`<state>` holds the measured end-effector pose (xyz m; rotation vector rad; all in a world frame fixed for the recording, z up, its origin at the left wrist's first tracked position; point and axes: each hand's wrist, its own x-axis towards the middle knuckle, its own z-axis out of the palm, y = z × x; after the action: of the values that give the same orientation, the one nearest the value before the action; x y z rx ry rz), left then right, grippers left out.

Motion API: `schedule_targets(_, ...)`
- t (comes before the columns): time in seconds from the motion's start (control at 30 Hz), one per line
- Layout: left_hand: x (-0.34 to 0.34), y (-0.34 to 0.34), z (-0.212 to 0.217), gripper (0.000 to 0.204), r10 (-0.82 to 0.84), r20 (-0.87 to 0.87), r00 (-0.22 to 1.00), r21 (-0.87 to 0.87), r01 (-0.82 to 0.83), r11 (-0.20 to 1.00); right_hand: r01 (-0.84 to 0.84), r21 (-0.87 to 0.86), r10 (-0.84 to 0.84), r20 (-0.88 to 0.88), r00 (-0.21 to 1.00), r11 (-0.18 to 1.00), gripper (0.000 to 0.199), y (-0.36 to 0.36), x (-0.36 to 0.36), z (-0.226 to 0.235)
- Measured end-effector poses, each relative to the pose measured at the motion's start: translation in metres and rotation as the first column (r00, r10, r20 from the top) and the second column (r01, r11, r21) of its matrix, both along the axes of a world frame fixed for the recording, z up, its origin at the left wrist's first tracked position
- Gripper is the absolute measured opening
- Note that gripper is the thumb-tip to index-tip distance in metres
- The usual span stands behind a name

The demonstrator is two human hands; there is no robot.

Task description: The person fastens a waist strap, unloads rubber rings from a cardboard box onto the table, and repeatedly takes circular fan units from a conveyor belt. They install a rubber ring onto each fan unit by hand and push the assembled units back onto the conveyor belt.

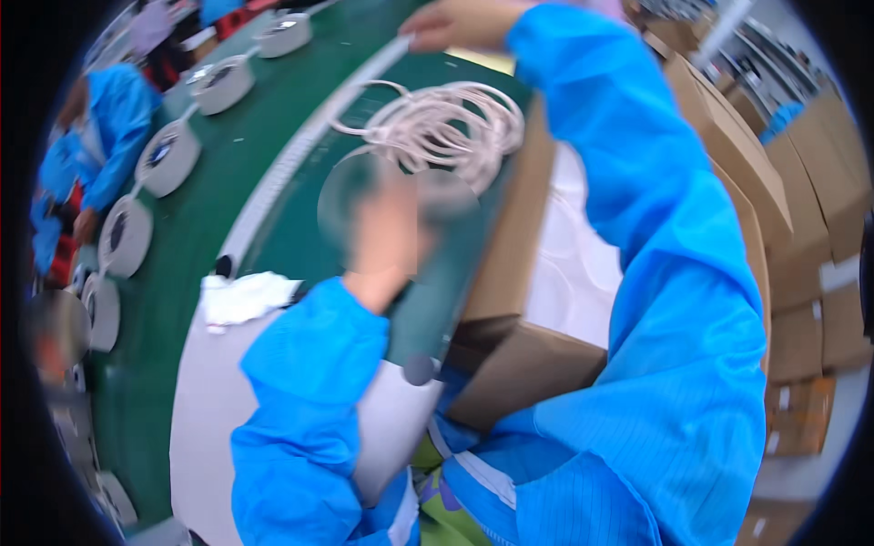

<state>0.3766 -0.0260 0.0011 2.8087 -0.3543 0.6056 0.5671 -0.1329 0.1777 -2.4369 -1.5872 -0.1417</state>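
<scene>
white loops (446, 132) | heaped just beyond left hand (387, 223), nearer than right hand (455, 25) | no single long axis | finger state: can't tell, either hand (left blurred)

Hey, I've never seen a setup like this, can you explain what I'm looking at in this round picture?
There's no machine here, just a person's two bare hands. A wide fisheye camera on their head looks down, so straight edges bend near the rim. The left hand is blurred, just below a pile of thin off-white rings; I can't tell what it holds. The right hand reaches to the far end of a long pale strip, but its grip is unclear. On the green work surface there's also a row of round white units at left. An open cardboard box stands at right. The co-worker at far left is someone else.
</scene>
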Motion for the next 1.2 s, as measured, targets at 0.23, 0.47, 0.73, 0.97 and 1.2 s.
schedule_targets(0.23,0.008,-0.001,0.008,0.066,0.008,-0.029,1.000,-0.033,-0.009,0.999,0.331,-0.729,-0.550,-0.073,0.832,0.599,0.072,-0.245,-0.095,-0.058)
schedule_targets(0.47,-0.027,-0.009,0.047,0.057,-0.095,-0.041,0.995,-0.148,0.088,0.985,0.239,-0.439,-0.426,-0.400,0.811,0.866,0.074,-0.285,-0.139,-0.210)
schedule_targets(0.73,-0.053,-0.031,0.095,0.042,-0.183,-0.050,0.982,-0.263,0.164,0.951,0.468,-0.375,-0.583,-0.304,0.754,0.800,0.040,-0.276,-0.097,-0.143)
schedule_targets(0.97,-0.081,-0.036,0.112,0.038,-0.259,0.047,0.965,-0.321,0.261,0.910,0.470,-0.231,-0.474,0.041,0.879,0.852,0.037,-0.308,-0.133,-0.228)
schedule_targets(1.2,-0.102,-0.031,0.116,0.035,-0.298,0.072,0.952,-0.386,0.302,0.872,0.715,-0.005,-0.675,-0.334,0.658,0.699,0.019,-0.308,-0.098,-0.084)
